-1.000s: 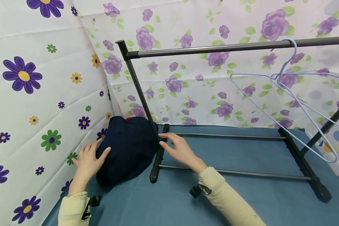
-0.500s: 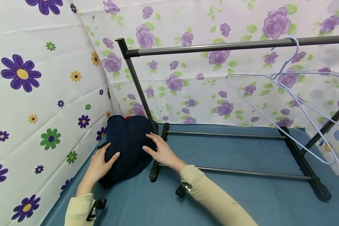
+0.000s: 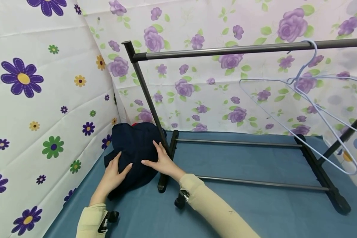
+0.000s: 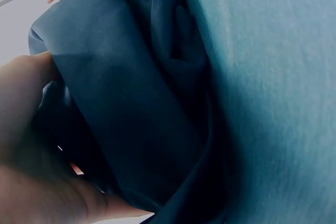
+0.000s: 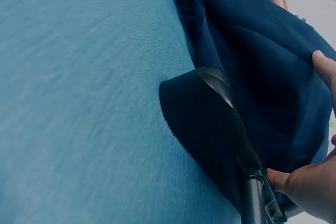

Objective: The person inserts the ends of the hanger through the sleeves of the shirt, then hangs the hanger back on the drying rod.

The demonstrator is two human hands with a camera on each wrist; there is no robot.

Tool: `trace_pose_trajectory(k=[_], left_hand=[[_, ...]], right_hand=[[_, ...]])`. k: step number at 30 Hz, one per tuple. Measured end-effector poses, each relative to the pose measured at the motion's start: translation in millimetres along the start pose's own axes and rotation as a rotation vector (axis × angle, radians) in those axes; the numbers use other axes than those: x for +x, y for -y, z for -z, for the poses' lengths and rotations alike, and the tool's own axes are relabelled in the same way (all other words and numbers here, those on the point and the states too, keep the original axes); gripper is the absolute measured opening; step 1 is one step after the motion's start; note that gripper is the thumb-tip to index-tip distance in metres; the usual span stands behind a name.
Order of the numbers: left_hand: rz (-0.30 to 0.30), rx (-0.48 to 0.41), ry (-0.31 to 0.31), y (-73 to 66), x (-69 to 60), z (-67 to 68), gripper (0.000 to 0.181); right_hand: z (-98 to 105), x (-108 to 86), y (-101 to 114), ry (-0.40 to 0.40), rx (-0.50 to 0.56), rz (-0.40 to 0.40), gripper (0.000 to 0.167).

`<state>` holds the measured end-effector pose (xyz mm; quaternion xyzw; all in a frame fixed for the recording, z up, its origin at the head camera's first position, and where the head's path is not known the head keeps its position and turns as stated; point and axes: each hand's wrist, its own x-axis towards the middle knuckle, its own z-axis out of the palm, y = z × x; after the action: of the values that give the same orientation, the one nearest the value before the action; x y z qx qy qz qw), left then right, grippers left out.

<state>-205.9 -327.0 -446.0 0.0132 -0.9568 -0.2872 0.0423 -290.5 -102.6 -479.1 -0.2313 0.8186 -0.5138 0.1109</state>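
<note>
A dark navy cloth bundle (image 3: 134, 142) lies heaped on the blue surface against the left upright of a rack. The left hand (image 3: 110, 178) rests on its near left side, thumb and fingers spread. On its right side the right hand (image 3: 163, 162) touches the fabric with spread fingers, close to the rack's foot. In the left wrist view, the cloth (image 4: 115, 87) lies between the left thumb and fingers. The right wrist view has the right hand (image 5: 315, 182) against the cloth (image 5: 262, 66), beside the black foot (image 5: 205, 114).
The dark metal rack's top bar (image 3: 226, 51) spans the view, with light blue hangers (image 3: 303, 92) hooked at its right. Two lower rods (image 3: 256, 181) join the rack's feet. Flowered sheets (image 3: 196, 89) stand behind and at the left of the blue surface (image 3: 154, 215).
Both hands have moved onto the cloth: the left rightward, the right leftward from beside the rack's upright. The cloth's left edge has shifted and creased slightly.
</note>
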Motion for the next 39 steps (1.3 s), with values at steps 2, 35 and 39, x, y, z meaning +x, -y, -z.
trace_pose_trajectory(k=[2, 35, 39], left_hand=[[0.013, -0.003, 0.009, 0.7, 1.0, -1.7, 0.086], [0.023, 0.003, -0.016, -7.0, -8.5, -6.9, 0.076], [0.012, -0.001, -0.023, -10.1, -12.6, -6.1, 0.074]], right_hand=[[-1.5, 3.6, -0.6, 0.004, 0.015, -0.025, 0.099], [-13.1, -2.8, -13.1, -0.096, 0.088, 0.039, 0.068], [-15.3, -7.5, -9.2, -0.111, 0.11, 0.052, 0.063]])
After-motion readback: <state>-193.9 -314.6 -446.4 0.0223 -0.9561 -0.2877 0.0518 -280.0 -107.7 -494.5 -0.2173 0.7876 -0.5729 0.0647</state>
